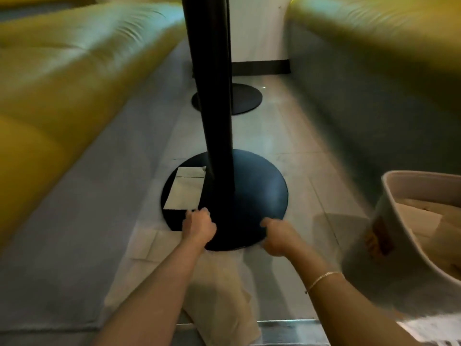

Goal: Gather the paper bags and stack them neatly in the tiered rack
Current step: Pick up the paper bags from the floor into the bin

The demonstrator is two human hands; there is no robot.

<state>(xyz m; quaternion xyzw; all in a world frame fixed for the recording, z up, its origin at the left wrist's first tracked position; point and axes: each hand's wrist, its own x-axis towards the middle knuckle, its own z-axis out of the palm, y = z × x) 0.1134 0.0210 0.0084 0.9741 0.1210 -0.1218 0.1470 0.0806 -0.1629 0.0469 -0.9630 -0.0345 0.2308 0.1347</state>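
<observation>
White tub [389,236] at right holding flat paper bags [416,216], another bag [183,189] on black base [259,186], left hand [198,227] pinching its corner, right hand [280,237] gripping base rim

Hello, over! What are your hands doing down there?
Left hand reaching for flat white paper bag on round black table base. Right hand curled at base edge. Black table post beside bag.

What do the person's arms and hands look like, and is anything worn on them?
Both forearms are bare, with no sleeves or gloves in view. The left hand wears nothing visible. Behind the right hand, a thin gold chain bracelet circles the wrist.
</observation>
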